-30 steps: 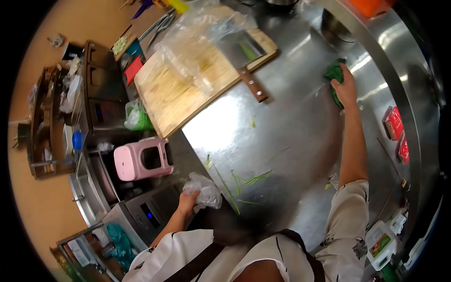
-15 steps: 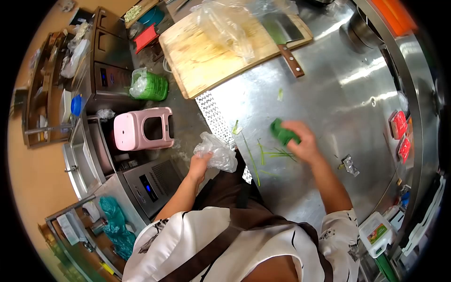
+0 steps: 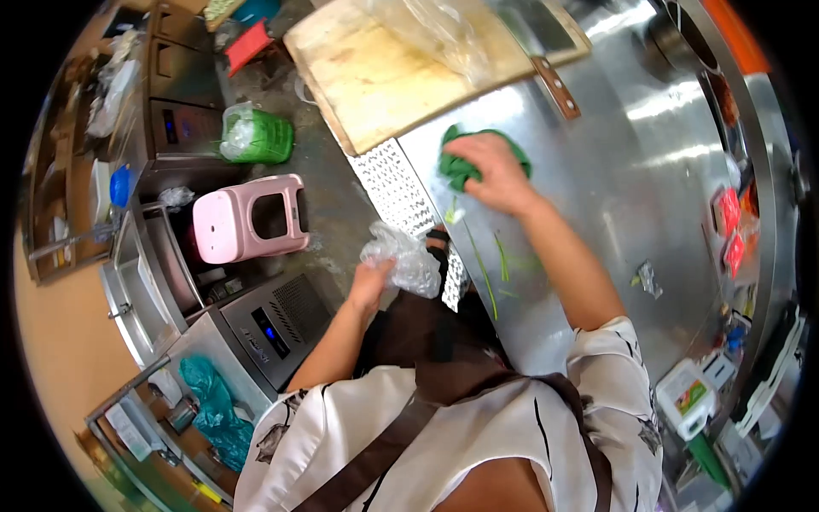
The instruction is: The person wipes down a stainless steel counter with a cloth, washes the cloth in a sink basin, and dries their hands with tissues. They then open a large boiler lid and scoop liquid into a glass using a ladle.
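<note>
A crumpled clear plastic bag (image 3: 408,263) is gripped in my left hand (image 3: 372,284), off the table's left edge. My right hand (image 3: 495,173) presses a green cloth (image 3: 455,169) onto the steel table (image 3: 589,205), just below the cutting board. The cloth is bunched under the palm and spreads out on both sides of the fingers. Close to it lie thin green stalks (image 3: 482,271) and a small pale green scrap (image 3: 453,212).
A wooden cutting board (image 3: 375,81) carries a clear plastic bag (image 3: 435,34) and a cleaver, its handle (image 3: 556,88) jutting over the board's edge. A crumpled wrapper (image 3: 648,279) lies to the right. On the floor at left stand a pink stool (image 3: 223,226) and a green bucket (image 3: 271,139).
My right hand has moved up and left with the cloth, which is now spread wider. Several short stalks are gone from where they lay. My left hand still holds the bag.
</note>
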{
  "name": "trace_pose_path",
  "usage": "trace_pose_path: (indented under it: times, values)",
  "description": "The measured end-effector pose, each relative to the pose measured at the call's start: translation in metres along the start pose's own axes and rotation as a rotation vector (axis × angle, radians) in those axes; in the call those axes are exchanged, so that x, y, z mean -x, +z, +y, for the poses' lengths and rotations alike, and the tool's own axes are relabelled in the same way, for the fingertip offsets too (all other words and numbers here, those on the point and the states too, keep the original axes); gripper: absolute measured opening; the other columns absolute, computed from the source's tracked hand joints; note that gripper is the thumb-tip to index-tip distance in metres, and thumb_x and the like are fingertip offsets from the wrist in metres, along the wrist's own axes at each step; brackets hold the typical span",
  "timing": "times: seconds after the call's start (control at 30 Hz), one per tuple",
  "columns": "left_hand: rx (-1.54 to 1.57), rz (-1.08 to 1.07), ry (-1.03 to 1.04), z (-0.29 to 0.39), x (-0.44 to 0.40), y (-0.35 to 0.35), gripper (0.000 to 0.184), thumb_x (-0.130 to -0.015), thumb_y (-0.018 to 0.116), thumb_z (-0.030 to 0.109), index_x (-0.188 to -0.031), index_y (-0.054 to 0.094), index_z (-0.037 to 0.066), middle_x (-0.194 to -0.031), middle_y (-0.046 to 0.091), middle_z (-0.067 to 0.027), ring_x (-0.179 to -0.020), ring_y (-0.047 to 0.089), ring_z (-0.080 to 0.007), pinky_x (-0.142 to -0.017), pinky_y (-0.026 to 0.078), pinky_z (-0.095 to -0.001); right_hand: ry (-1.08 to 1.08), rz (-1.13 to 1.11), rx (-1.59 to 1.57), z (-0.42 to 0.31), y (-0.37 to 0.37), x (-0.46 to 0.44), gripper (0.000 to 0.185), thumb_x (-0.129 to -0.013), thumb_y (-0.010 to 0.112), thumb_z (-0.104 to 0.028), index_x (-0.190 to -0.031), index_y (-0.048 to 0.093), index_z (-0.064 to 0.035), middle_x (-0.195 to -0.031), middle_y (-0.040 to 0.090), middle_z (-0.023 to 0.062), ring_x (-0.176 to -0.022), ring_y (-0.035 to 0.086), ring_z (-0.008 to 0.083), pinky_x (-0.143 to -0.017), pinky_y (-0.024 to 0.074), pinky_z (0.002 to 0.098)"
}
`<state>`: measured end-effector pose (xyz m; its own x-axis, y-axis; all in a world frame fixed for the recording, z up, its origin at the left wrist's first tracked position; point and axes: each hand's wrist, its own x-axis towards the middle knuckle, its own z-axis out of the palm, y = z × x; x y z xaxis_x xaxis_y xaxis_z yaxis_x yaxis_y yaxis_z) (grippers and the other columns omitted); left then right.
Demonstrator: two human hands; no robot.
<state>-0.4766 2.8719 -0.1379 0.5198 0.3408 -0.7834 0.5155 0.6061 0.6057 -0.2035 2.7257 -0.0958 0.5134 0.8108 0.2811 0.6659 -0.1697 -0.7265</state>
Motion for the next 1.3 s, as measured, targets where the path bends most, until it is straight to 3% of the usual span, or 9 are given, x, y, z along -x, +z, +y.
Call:
trace_pose_path:
  times: [0.13, 0.33, 0.47, 0.57, 0.67, 0.8, 0.97, 1.13, 1.3]
  values:
    - [-0.074, -0.139, -0.127, 0.026, 0.001, 0.025, 0.028, -0.086, 0.051, 0.009, -0.114, 0.048, 0.002, -0.102, 0.058, -0.0090, -0.093, 0.058, -0.0218, -0.076, 0.050, -0.0377, -0.093, -0.143, -0.117, -0.031, 0.003, 0.042, 0.030, -0.056, 0.057, 0.002, -0.082, 0.063, -0.0105, -0.087, 0.061, 0.0040, -0.088, 0.054, 0.0257, -0.082, 0.0390, 0.0373]
    - [-0.160, -0.332, -0.199, 0.036, 0.016, 0.069, 0.029, -0.087, 0.048, 0.009, -0.116, 0.046, 0.006, -0.109, 0.055, -0.0112, -0.098, 0.057, -0.0247, -0.075, 0.050, -0.0417, 0.057, -0.285, -0.111, -0.056, -0.052, 0.152, 0.031, -0.055, 0.054, 0.004, -0.080, 0.064, -0.0105, -0.085, 0.061, 0.0046, -0.087, 0.054, 0.0265, -0.081, 0.0397, 0.0365]
    - [-0.195, -0.377, -0.217, 0.020, 0.027, 0.086, 0.026, -0.087, 0.047, 0.007, -0.112, 0.048, 0.001, -0.103, 0.058, -0.0123, -0.091, 0.060, -0.0242, -0.074, 0.052, -0.0375, 0.730, 0.192, -0.508, -0.076, -0.120, 0.188, 0.041, -0.062, 0.049, 0.006, -0.097, 0.064, -0.0093, -0.098, 0.063, 0.0039, -0.091, 0.057, 0.0148, -0.081, 0.0455, 0.0293]
    - [-0.224, -0.341, -0.233, 0.013, 0.039, 0.098, 0.025, -0.086, 0.049, 0.005, -0.111, 0.048, -0.001, -0.101, 0.058, -0.0121, -0.090, 0.060, -0.0226, -0.074, 0.051, -0.0353, 0.658, 0.623, -0.621, -0.036, -0.201, 0.217, 0.047, -0.068, 0.051, 0.003, -0.113, 0.056, -0.0076, -0.100, 0.061, 0.0043, -0.088, 0.058, 0.0118, -0.076, 0.0473, 0.0257]
    - [-0.233, -0.424, -0.305, -0.003, 0.040, 0.089, 0.026, -0.086, 0.049, 0.006, -0.111, 0.048, -0.001, -0.102, 0.058, -0.0120, -0.090, 0.060, -0.0227, -0.074, 0.051, -0.0358, 0.898, 0.855, -0.351, 0.030, -0.267, 0.276, 0.049, -0.068, 0.051, 0.003, -0.115, 0.055, -0.0073, -0.096, 0.060, 0.0055, -0.087, 0.058, 0.0127, -0.077, 0.0469, 0.0257]
    - [-0.107, -0.553, -0.457, -0.008, 0.064, 0.102, 0.032, -0.085, 0.051, 0.007, -0.115, 0.045, -0.001, -0.108, 0.055, -0.0128, -0.101, 0.055, -0.0253, -0.085, 0.047, -0.0405, 0.873, 0.924, 0.113, 0.078, -0.223, 0.325, 0.052, -0.066, 0.052, 0.005, -0.116, 0.053, -0.0067, -0.100, 0.060, 0.0080, -0.093, 0.057, 0.0180, -0.083, 0.0438, 0.0261]
    - [-0.077, -0.570, -0.440, -0.031, 0.076, 0.119, 0.039, -0.083, 0.054, 0.005, -0.119, 0.041, -0.001, -0.112, 0.053, -0.0135, -0.105, 0.053, -0.0273, -0.087, 0.045, -0.0432, 0.663, 0.630, 0.157, 0.018, -0.125, 0.266, 0.057, -0.066, 0.048, 0.008, -0.120, 0.051, -0.0103, -0.118, 0.052, 0.0099, -0.110, 0.049, 0.0209, -0.096, 0.0353, 0.0280]
    - [-0.135, -0.553, -0.409, -0.037, 0.081, 0.123, 0.041, -0.080, 0.052, -0.004, -0.119, 0.039, -0.001, -0.110, 0.054, -0.0160, -0.099, 0.056, -0.0286, -0.083, 0.047, -0.0461, 0.597, 0.423, -0.182, -0.043, -0.086, 0.220, 0.056, -0.065, 0.051, 0.004, -0.118, 0.052, -0.0132, -0.118, 0.052, 0.0121, -0.110, 0.048, 0.0274, -0.096, 0.0361, 0.0327]
    - [-0.053, -0.574, -0.301, -0.055, 0.083, 0.106, 0.044, -0.075, 0.051, -0.010, -0.118, 0.042, -0.001, -0.110, 0.054, -0.0150, -0.102, 0.055, -0.0263, -0.088, 0.045, -0.0419, 0.825, 0.755, -0.528, -0.059, -0.146, 0.261, 0.050, -0.070, 0.045, 0.006, -0.116, 0.055, -0.0088, -0.114, 0.055, 0.0062, -0.103, 0.051, 0.0139, -0.090, 0.0396, 0.0251]
